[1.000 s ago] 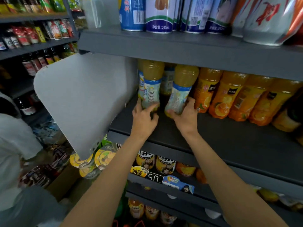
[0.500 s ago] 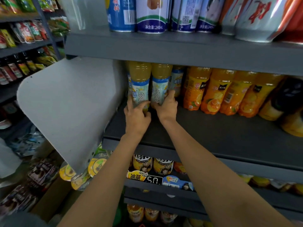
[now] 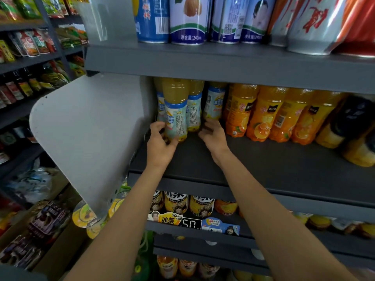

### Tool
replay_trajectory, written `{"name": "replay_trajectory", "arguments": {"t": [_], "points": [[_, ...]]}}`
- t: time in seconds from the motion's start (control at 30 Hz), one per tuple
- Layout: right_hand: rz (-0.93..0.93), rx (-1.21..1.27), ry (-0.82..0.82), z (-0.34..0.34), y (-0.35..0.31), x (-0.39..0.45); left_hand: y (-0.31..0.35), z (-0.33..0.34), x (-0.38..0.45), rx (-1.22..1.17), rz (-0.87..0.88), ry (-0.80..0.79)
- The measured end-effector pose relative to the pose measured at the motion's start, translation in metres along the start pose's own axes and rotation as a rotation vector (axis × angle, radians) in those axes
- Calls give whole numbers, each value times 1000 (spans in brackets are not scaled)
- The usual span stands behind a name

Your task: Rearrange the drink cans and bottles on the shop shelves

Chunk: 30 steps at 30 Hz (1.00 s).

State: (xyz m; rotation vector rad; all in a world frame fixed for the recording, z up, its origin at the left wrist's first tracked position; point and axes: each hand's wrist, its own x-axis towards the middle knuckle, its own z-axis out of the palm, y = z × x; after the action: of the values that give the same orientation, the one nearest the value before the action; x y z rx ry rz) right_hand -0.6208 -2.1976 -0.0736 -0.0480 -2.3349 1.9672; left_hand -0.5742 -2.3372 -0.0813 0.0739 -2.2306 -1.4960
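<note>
Head view: left hand (image 3: 160, 142) fingers curled around front blue-label bottle (image 3: 176, 116) at left end of grey shelf (image 3: 263, 165); right hand (image 3: 213, 134) fingers spread, just beside second bottle (image 3: 194, 110), contact unclear.

This is a shop, a small grocery or convenience store. Grey metal shelves (image 3: 223, 63) carry rows of the same goods: drink cans (image 3: 186, 21) along the top shelf, yellow and orange juice bottles (image 3: 265, 112) crowded at the back edge of the middle one. Price tags (image 3: 191, 223) are clipped to the front edge of a lower shelf. At the left, further racks hold snack packets (image 3: 32, 43).
</note>
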Motion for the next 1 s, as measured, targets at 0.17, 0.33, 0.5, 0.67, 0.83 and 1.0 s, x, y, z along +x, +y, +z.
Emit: {"name": "replay_trajectory", "arguments": {"t": [0.17, 0.33, 0.5, 0.67, 0.83, 1.0], "points": [[-147, -30, -1, -19, 8, -24, 9, 22, -2, 67, 124, -159], [-218, -245, 126, -39, 9, -18, 23, 56, 0, 133, 182, -236], [-245, -455, 274, -34, 10, -4, 19, 54, 8, 423, 208, -277], [-186, -577, 438, -12, 7, -1, 16, 51, 16, 645, 66, -359], [-126, -707, 447, -6, -1, 11, 13, 51, 20, 650, 75, -376], [-103, -714, 418, 0, -3, 9, 10, 47, 16, 580, 95, -317]]}}
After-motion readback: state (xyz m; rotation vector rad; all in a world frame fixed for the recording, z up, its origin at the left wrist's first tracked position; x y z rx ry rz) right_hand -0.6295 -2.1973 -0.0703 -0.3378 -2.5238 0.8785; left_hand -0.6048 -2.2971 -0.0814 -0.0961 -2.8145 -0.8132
